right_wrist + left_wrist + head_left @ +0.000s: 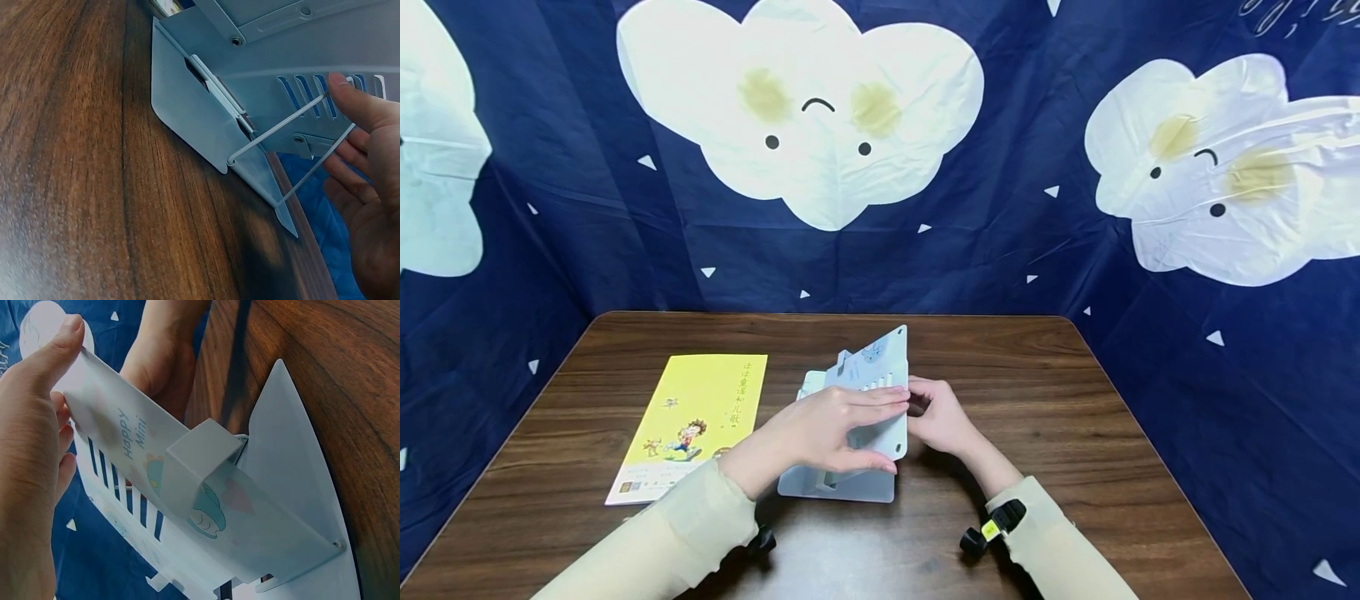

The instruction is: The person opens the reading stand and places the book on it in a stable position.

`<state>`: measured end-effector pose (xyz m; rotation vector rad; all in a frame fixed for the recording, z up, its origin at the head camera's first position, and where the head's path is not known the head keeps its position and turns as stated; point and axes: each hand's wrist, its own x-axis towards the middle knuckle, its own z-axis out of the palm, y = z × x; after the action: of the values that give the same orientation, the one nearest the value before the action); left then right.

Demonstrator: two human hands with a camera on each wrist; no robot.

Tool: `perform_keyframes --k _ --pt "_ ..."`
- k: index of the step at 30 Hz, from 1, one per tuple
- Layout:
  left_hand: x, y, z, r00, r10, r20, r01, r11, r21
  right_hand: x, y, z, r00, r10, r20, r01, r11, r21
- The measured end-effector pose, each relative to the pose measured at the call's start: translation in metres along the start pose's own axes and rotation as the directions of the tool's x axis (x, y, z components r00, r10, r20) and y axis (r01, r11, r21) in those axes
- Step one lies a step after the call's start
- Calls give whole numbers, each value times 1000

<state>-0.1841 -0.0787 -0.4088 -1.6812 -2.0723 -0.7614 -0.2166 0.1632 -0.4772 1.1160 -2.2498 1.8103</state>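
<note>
A pale blue metal book stand [883, 362] with slots and printed pictures stands half unfolded on the table, its back panel tilted up from the flat base plate [868, 489]. My left hand [838, 421] grips the panel's edge; in the left wrist view its thumb presses near the "Happy Mini" lettering on a ledge [134, 431]. Behind the panel, my right hand [945, 417] holds the bent wire support [278, 129] between thumb and fingers. The wire's lower ends meet the base plate, and its upper end lies by the slots.
To the left of the stand a yellow book [707, 408] with a cartoon child on its cover lies flat. The brown wooden table [1037, 358] is backed by a dark blue cloth [1000, 275] with white clouds.
</note>
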Motion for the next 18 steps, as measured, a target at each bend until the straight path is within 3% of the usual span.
perform_keyframes --k 12,18 --pt "-5 -2 0 1000 -23 3 23 1000 8 0 -4 -3 1000 -20 16 19 1000 7" --pt "-7 -3 -1 999 -44 17 44 999 13 -1 -7 -5 1000 30 4 -30 999 18"
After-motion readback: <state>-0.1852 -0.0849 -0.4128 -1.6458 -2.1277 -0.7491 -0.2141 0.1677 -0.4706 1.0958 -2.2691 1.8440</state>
